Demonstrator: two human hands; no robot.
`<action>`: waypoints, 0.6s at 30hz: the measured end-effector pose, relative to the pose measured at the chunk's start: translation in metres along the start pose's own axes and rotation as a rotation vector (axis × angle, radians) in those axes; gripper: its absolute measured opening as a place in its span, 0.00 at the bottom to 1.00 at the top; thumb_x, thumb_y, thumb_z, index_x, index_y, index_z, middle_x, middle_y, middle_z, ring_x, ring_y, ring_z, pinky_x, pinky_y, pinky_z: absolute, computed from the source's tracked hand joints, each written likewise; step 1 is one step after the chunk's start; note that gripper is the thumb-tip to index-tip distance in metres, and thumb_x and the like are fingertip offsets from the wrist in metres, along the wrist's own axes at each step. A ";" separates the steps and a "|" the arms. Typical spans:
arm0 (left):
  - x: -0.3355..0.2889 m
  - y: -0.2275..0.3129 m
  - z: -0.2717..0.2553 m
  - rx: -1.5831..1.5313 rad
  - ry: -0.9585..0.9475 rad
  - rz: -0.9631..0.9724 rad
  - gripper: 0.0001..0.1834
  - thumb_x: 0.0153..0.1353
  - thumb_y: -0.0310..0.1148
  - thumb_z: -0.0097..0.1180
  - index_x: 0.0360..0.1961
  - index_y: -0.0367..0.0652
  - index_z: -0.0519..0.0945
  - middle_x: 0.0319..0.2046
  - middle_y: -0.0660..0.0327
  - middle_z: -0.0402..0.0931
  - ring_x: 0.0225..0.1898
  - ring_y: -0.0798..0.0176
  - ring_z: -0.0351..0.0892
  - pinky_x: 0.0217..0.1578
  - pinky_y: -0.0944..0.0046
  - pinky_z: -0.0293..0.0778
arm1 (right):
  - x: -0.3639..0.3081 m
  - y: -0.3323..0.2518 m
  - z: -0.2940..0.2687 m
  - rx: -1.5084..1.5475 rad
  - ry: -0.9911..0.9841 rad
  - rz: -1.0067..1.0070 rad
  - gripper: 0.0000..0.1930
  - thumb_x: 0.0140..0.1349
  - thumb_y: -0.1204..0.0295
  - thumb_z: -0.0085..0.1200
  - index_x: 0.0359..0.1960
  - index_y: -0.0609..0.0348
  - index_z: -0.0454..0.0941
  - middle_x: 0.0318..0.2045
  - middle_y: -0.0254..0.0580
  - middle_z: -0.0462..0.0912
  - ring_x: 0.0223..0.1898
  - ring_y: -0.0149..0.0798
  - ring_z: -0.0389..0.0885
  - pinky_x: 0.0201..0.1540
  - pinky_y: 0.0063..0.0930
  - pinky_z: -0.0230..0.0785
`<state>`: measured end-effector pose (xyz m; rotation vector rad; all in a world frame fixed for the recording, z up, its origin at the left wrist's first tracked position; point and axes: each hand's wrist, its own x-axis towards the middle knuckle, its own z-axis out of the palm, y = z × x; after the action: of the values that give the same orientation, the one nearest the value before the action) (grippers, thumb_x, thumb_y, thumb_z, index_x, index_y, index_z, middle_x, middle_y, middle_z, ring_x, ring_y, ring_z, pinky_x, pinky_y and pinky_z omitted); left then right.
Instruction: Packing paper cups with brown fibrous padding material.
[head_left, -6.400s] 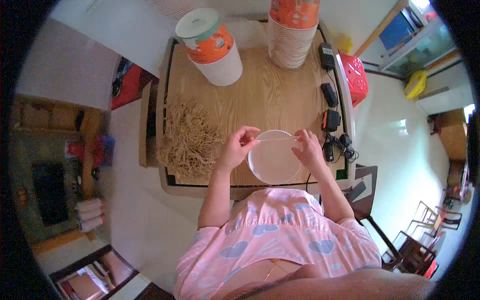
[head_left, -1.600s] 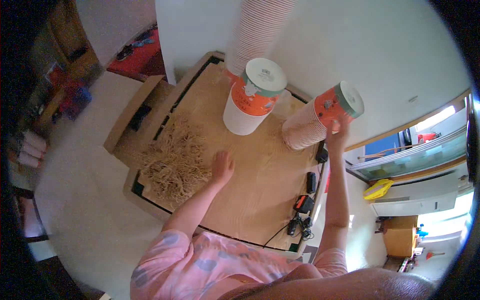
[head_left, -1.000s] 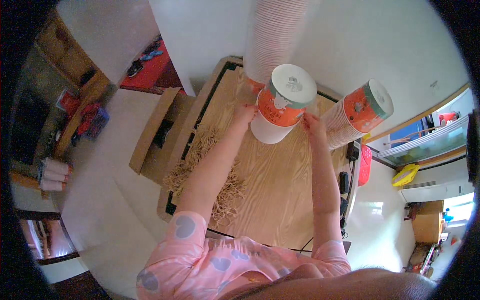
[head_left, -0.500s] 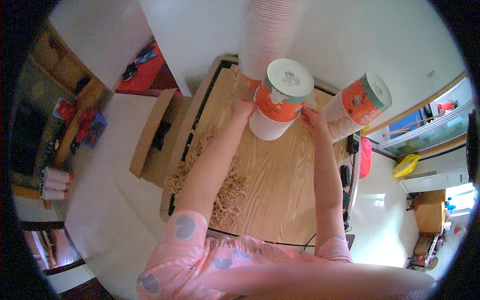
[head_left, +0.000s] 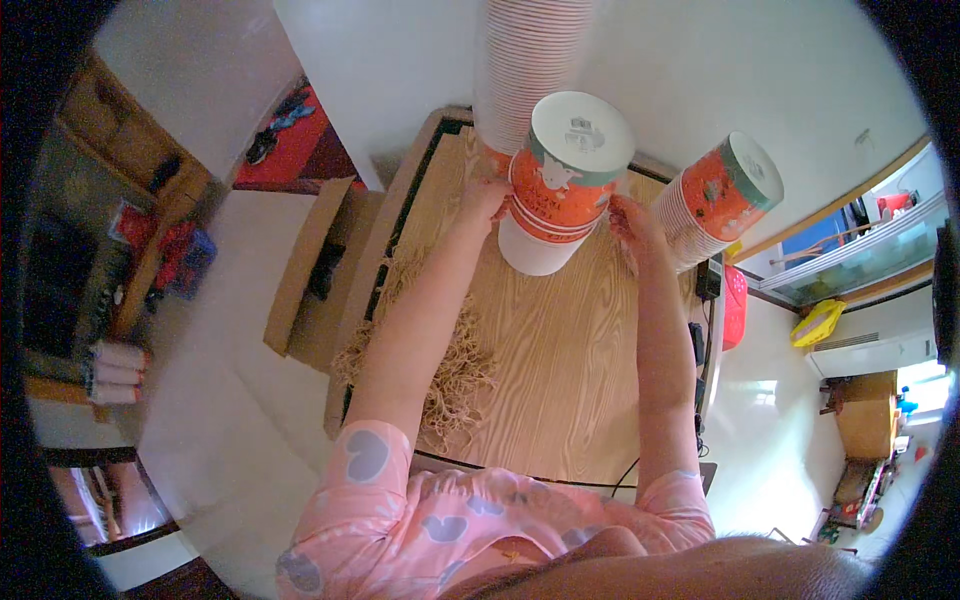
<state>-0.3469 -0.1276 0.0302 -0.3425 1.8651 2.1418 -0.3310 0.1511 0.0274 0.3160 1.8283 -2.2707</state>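
Toward the back of the wood-grain tabletop (head_left: pixel 565 400), an upside-down stack of paper buckets (head_left: pixel 535 253) stands between 2 bare hands, the pale base of its orange-and-green top bucket (head_left: pixel 562 195) facing up. The left hand (head_left: pixel 488 200) and right hand (head_left: pixel 634 225) are apart, clamped on opposite sides of that bucket near its rim; exactly how the fingertips close there is hard to make out. Pale rims show just below the orange print. Behind, a tall nested stack (head_left: pixel 530 70) is cut off by the upper edge, its foot partly hidden. Another upended stack (head_left: pixel 722 195) stands to the right, its lower part partly covered by the right hand. The left forearm (head_left: pixel 420 320) hides much of a tangle of tan strands (head_left: pixel 465 375), whose material I cannot tell; the right forearm (head_left: pixel 665 340) partly covers the black adapters (head_left: pixel 708 278) along the table's edge
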 end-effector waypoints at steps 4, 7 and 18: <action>-0.013 0.018 0.025 0.036 0.112 -0.027 0.05 0.52 0.35 0.52 0.23 0.47 0.74 0.14 0.66 0.67 0.15 0.68 0.65 0.15 0.67 0.62 | 0.018 -0.015 -0.047 0.956 -0.253 0.680 0.09 0.60 0.65 0.48 0.24 0.52 0.72 0.17 0.26 0.69 0.15 0.23 0.64 0.15 0.16 0.56; -0.047 0.046 0.012 0.036 0.116 0.234 0.06 0.54 0.35 0.51 0.23 0.46 0.74 0.15 0.68 0.67 0.15 0.69 0.65 0.15 0.68 0.61 | -0.029 -0.045 0.032 -0.005 0.050 -0.123 0.09 0.59 0.64 0.49 0.24 0.52 0.71 0.16 0.25 0.68 0.15 0.23 0.63 0.15 0.16 0.54; -0.118 -0.037 -0.033 0.147 0.037 0.430 0.08 0.53 0.27 0.57 0.35 0.38 0.75 0.29 0.62 0.76 0.32 0.69 0.74 0.36 0.69 0.70 | -0.193 -0.015 0.019 0.176 0.204 -0.538 0.14 0.64 0.64 0.42 0.35 0.64 0.74 0.29 0.39 0.76 0.29 0.30 0.72 0.31 0.19 0.64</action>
<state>-0.2232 -0.1623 0.0331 0.0594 2.2690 2.2438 -0.1519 0.1414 0.1023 0.0873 2.0035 -2.8625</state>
